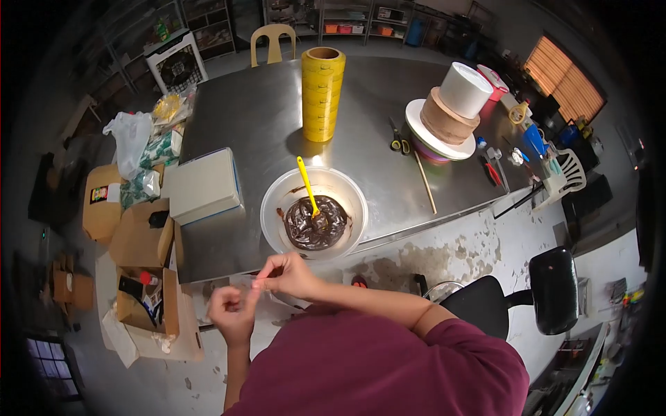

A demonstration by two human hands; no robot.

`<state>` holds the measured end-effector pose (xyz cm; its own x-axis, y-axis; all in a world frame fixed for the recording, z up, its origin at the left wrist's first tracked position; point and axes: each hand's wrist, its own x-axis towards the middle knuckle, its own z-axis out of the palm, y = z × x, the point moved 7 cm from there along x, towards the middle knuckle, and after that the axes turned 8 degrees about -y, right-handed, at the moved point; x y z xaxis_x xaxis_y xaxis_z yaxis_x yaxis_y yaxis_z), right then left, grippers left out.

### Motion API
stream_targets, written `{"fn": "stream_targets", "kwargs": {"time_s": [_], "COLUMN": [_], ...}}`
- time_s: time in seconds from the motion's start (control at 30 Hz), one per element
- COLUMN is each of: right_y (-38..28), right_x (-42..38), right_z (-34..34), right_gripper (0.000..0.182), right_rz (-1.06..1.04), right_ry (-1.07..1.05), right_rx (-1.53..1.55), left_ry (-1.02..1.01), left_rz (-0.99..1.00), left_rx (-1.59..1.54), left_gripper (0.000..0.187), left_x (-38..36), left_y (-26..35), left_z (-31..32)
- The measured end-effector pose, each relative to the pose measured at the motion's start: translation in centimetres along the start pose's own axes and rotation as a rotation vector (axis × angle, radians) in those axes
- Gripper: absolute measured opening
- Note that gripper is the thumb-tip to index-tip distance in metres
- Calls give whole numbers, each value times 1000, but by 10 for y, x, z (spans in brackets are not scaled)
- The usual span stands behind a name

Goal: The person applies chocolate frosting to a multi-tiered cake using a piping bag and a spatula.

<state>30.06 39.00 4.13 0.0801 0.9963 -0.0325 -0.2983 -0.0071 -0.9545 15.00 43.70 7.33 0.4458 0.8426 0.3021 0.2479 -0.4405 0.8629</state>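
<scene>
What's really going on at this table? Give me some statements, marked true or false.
1. The scissors lie between the yellow roll and the tiered stack. True.
2. The yellow roll lies on its side. False: it stands upright.
3. The left hand and right hand are close together. True.
4. Both hands are inside the bowl. False: they are outside it.
5. The yellow spatula rests in the bowl. True.

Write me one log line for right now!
left hand: fingers curled, contents unclear | right hand: beside left, contents unclear | bowl: dark mixture, yellow spatula | yellow roll: upright on table
</scene>
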Motion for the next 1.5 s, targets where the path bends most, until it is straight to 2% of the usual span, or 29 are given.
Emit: {"fn": "stream_targets", "kwargs": {"time_s": [0.07, 0.13, 0.23, 0.3, 0.4, 0.47, 0.5, 0.63, 0.73, 0.77, 0.83, 0.87, 0.9, 0.93, 1.0, 1.03, 1.13, 1.17, 1.27, 1.3, 1.4, 1.43, 1.5], "right_y": [8, 16, 28, 33, 38, 24, 14, -10, -3, 3, 11, 22, 19, 12, -4, -12, -15, -16, -39, -26, -9, -10, -10], "right_x": [5, 11, 10, 10, 11, 17, 19, 13, 17, 16, 15, 16, 12, 10, 5, 3, -5, -6, -1, 5, 3, 3, 4], "right_z": [8, 20, 26, 26, 16, 3, -2, -6, -2, -1, 5, 2, 3, -2, -11, -13, -6, -6, -11, -10, -8, -8, -7], "right_gripper": [17, 19, 28, 34, 34, 29, 26, 7, 14, 16, 19, 14, 13, 11, 12, 12, 16, 22, 26, 31, 30, 29, 27], "right_rz": [78, 115, 310, 430, 455, 265, 167, -41, -177, -139, -65, -135, -99, -65, -207, -331, -317, -330, -565, -422, -123, -166, -252], "right_ry": [-33, -84, -140, -182, -186, -126, -90, -7, 33, -33, -185, -133, -135, -137, -32, -16, -24, -14, 186, 116, 78, 49, 0], "right_rx": [140, 206, 371, 389, 265, -125, -319, -462, -316, -365, -453, -323, -318, -316, -604, -655, -772, -857, -757, -627, -540, -637, -830], "left_ry": [-158, -151, -176, -159, -70, 63, 68, -45, 35, -47, -33, -25, 48, 80, 130, 234, 242, 170, 71, 88, 64, 110, 5], "left_rz": [-211, -177, -44, -84, -214, -350, -388, -390, -225, -199, -158, -148, -192, -198, -202, -252, -123, -151, -82, -137, -387, -498, -442], "left_rx": [-278, -312, -279, -342, -427, -604, -630, -900, -657, -538, -375, -286, -333, -165, 164, 214, 270, 382, 173, -64, -536, -805, -1115], "left_gripper": [34, 26, 12, 10, 7, 8, 10, 10, 18, 29, 35, 37, 34, 32, 27, 24, 26, 23, 17, 10, 10, 17, 18], "left_x": [-5, -5, -9, -12, -17, -21, -22, -29, -25, -24, -22, -23, -27, -30, -33, -34, -27, -29, -32, -36, -46, -48, -41], "left_y": [-9, 2, 7, -8, -24, -39, -36, -30, -10, -6, -2, -1, -10, -18, -33, -36, -11, -14, -8, -11, -27, -35, -34], "left_z": [22, 23, 18, 13, 4, -4, 1, 28, 33, 36, 35, 33, 29, 21, -2, -18, -19, -14, 9, 17, 35, 41, 37]}}
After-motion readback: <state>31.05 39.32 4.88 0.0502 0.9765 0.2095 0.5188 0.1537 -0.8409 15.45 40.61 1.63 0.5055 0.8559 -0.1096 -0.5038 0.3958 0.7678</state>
